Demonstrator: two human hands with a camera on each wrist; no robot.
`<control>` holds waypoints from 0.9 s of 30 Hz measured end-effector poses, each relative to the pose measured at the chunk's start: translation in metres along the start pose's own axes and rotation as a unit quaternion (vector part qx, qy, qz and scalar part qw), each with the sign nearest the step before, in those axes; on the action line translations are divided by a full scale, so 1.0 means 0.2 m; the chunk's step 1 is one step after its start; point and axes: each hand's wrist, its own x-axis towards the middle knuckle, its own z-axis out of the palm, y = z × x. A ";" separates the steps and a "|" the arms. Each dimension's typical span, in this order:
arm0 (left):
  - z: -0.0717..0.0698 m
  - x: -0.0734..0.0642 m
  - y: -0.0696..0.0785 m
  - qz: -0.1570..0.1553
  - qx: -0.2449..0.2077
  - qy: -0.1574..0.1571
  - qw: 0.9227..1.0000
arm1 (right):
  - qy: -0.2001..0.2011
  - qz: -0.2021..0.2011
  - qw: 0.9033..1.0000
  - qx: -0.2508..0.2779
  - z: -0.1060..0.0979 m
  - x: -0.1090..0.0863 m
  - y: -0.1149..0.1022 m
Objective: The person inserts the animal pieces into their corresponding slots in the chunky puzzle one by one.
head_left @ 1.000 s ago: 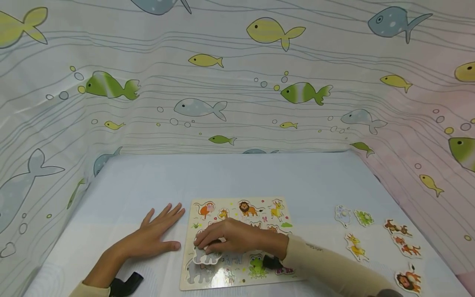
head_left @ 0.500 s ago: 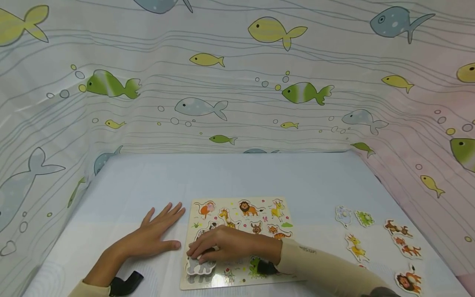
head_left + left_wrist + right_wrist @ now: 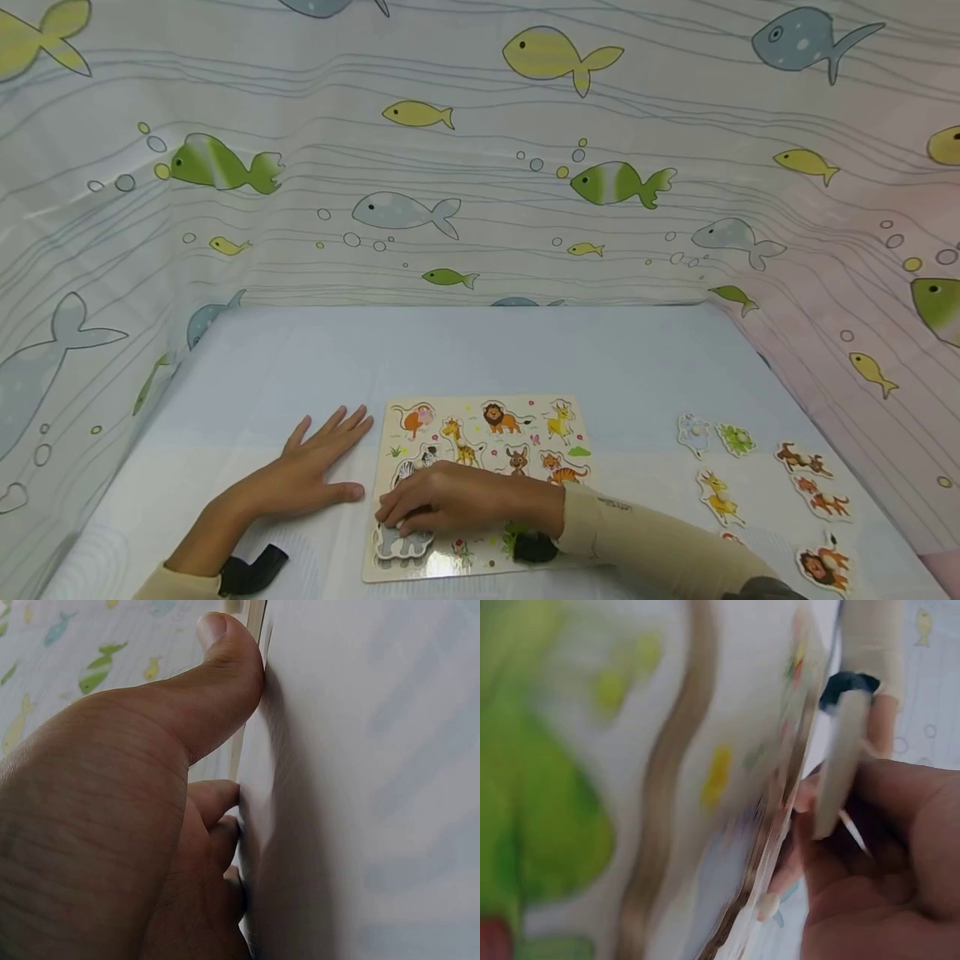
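Note:
A wooden puzzle board (image 3: 463, 407) printed with animals lies on the table. My right hand (image 3: 442, 500) reaches over its lower left corner, fingertips pinching a grey animal puzzle piece (image 3: 405, 547). That piece lies over the grey printed shape there, nearly covering it; the fingers hide its upper part. Close up in the right wrist view, the right hand (image 3: 877, 862) is curled beside the board's face. Flat on the table, just left of the board, rests my left hand (image 3: 315, 475) with fingers spread. In the left wrist view its thumb (image 3: 225, 667) points toward the board's edge.
Several loose pieces lie at the right: a pale blue one (image 3: 694, 435), a green one (image 3: 737, 439), a yellow deer-like one (image 3: 720, 498), a brown one (image 3: 804, 460), a tiger (image 3: 822, 498) and a lion (image 3: 825, 568). A fish-patterned curtain (image 3: 480, 167) surrounds the white table (image 3: 480, 350).
My right hand has moved the grey piece down and slightly left, from below the zebra picture onto the grey shape at the corner. The left hand stays in place.

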 end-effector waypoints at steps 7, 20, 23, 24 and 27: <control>-0.01 0.00 0.01 -0.002 0.005 0.002 1.000 | -0.022 -0.007 0.999 -0.028 0.01 0.00 0.01; 0.00 0.00 0.01 -0.002 0.002 0.003 1.000 | -0.022 -0.048 0.997 -0.059 0.03 0.00 0.00; -0.01 0.00 0.01 0.002 0.003 0.005 1.000 | -0.018 -0.050 0.996 -0.075 0.03 0.01 0.00; -0.01 0.00 0.01 0.003 0.004 0.005 1.000 | -0.016 -0.051 0.995 -0.081 0.03 0.01 0.00; -0.01 0.00 0.00 0.008 0.005 0.007 1.000 | -0.013 -0.052 0.993 -0.103 0.04 0.01 -0.01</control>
